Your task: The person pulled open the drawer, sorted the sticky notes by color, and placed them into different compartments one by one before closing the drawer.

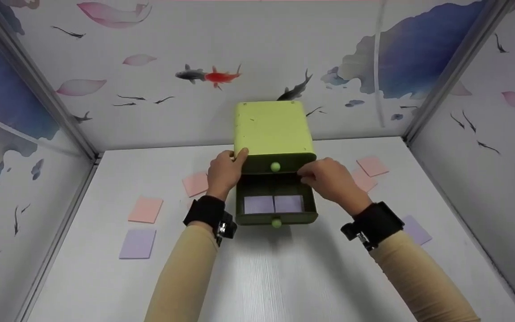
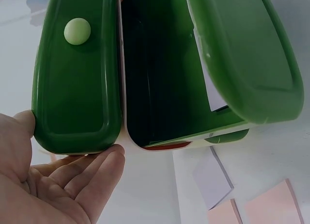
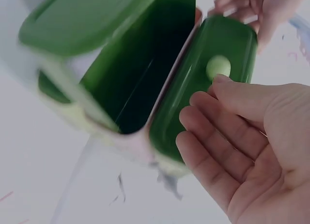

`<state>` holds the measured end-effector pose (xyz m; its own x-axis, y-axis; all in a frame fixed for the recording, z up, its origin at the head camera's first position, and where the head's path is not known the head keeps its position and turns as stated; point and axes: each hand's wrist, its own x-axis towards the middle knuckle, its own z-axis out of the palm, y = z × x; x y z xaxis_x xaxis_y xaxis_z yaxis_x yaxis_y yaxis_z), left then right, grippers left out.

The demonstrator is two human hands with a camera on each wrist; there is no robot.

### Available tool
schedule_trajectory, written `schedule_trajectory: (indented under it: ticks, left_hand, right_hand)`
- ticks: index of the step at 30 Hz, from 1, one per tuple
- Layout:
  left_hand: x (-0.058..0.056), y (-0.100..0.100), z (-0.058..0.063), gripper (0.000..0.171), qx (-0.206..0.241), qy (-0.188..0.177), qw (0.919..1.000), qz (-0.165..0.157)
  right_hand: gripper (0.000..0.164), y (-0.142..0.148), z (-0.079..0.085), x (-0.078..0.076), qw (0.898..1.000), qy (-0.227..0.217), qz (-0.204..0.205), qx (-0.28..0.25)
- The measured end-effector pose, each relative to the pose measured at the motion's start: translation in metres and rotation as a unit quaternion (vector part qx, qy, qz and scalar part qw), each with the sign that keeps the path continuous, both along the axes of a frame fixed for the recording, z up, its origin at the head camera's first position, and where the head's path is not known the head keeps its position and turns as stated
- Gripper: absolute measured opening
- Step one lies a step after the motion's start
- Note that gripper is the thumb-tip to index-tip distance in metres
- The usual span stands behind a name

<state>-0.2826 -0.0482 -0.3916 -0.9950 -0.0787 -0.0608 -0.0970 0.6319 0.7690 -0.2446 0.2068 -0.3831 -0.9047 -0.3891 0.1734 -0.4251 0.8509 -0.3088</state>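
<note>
A small drawer cabinet (image 1: 273,127) with a lime-green top stands near the back wall. Its upper drawer (image 1: 257,164) is closed, and the lower drawer (image 1: 257,219) is pulled out. Two purple square pads, a left pad (image 1: 259,204) and a right pad (image 1: 289,203), lie side by side inside the lower one. My left hand (image 1: 226,172) rests against the cabinet's left side, thumb at the top edge, fingers extended along the side. At the upper drawer's right end is my right hand (image 1: 331,179), its fingers loosely bent, apart from the upper round knob (image 1: 275,167) and holding nothing.
On the white table lie pink squares (image 1: 145,210) and a purple square (image 1: 137,244) at left. More pink squares (image 1: 373,166) and a purple square (image 1: 416,230) are at right. Printed walls (image 1: 172,116) enclose the back and sides.
</note>
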Motion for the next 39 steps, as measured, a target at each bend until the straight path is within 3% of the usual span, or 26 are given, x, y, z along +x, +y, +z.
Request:
schedule_trajectory:
  ticks: [9,14,21,26,35,39]
  left_hand:
    - [0.001,0.000,-0.001,0.063,-0.005,0.002,1.0000,0.004]
    - [0.002,0.000,-0.003,0.062,-0.002,0.001,1.0000,-0.002]
    - [0.000,0.000,-0.002,0.062,0.001,0.001,1.0000,-0.002]
    - [-0.001,-0.001,0.000,0.062,0.000,0.000,1.0000,0.004]
    - [0.001,0.001,0.000,0.060,0.006,0.002,1.0000,0.002]
    - [0.001,0.001,0.000,0.060,0.005,0.002,1.0000,0.005]
  right_hand:
    - [0.019,0.070,-0.008,-0.008,0.997,-0.009,-0.072,-0.001]
    - [0.024,0.118,-0.026,-0.004,0.990,-0.070,-0.121,0.010]
    - [0.033,0.172,-0.049,0.007,0.972,-0.167,-0.160,0.040]
    - [0.040,0.193,-0.062,0.015,0.961,-0.208,-0.174,0.047]
    - [0.069,0.215,-0.093,0.038,0.935,-0.278,-0.211,0.065]
    - [0.063,0.219,-0.107,0.041,0.926,-0.294,-0.225,0.071]
